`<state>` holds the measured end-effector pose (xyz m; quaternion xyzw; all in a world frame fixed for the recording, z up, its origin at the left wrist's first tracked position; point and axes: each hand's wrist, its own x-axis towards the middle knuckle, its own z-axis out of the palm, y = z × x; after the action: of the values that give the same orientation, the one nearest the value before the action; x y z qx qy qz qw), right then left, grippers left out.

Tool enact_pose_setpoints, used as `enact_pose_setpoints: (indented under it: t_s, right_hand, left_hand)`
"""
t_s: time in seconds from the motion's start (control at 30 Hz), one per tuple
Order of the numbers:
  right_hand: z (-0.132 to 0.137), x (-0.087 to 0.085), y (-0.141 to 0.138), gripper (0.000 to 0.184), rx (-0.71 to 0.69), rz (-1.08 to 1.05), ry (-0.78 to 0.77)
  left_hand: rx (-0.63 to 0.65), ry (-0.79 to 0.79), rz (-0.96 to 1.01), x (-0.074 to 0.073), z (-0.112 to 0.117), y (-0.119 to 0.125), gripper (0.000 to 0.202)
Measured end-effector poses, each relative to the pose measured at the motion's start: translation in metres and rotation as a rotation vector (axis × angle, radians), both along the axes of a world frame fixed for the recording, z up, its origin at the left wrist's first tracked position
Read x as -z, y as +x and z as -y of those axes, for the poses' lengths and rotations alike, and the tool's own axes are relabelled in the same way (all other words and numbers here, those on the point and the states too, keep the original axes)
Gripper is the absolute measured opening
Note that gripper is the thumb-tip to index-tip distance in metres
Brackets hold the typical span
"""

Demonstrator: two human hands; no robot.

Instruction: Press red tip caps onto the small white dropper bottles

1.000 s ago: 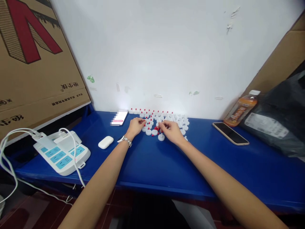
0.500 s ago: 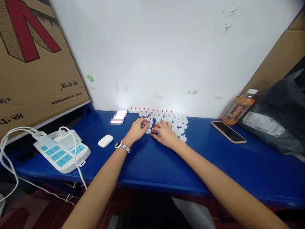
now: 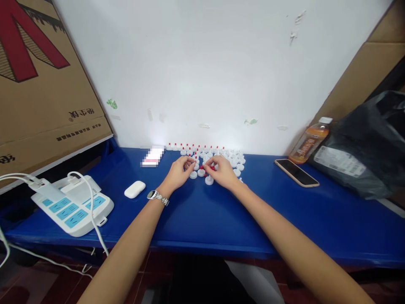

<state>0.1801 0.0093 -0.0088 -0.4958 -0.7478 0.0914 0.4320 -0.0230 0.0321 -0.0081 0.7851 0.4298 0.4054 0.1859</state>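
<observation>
Can see squat, round white caps (image 3: 209, 181), some topped with red, between and beyond left hand (image 3: 177, 174) and right hand (image 3: 221, 171). Can count ten or so red tops (image 3: 187, 145) in the farthest row; cannot count the rest. Can see both hands apart, fingers curled; cannot tell whether gripping any.

Carton (image 3: 36, 103) at my left: black Chinese characters (image 3: 81, 114), upside down to me, a small circled mark (image 3: 70, 120) beside them; smaller print (image 3: 79, 131) below; more at lower left, cut by the view's edge; none I can read for certain; bottle (image 3: 308, 144) at right: label lettering too blurred for me; bag (image 3: 367, 169) beside it: white sticker (image 3: 337, 161), print too small; my watch (image 3: 152, 194): dial illegible; lit screen (image 3: 152, 156) near the wall: pixelated, unreadable.
</observation>
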Motion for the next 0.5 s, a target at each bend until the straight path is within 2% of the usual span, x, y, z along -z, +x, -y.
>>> enact_pose_setpoints:
  t_s: [0.13, 0.33, 0.5]
  right_hand:
    - [-0.007, -0.006, 0.025, 0.018, 0.021, -0.224, -0.089]
    - [-0.001, -0.009, 0.037, 0.021, -0.042, -0.130, -0.092]
    - [0.010, -0.013, 0.046, 0.040, 0.003, -0.185, -0.092]
  left_hand:
    - [0.013, 0.053, -0.021, -0.002, 0.003, 0.002, 0.023]
    - [0.119, 0.117, -0.089, -0.002, 0.009, 0.010, 0.021]
    - [0.203, 0.161, -0.210, -0.001, 0.016, 0.020, 0.022]
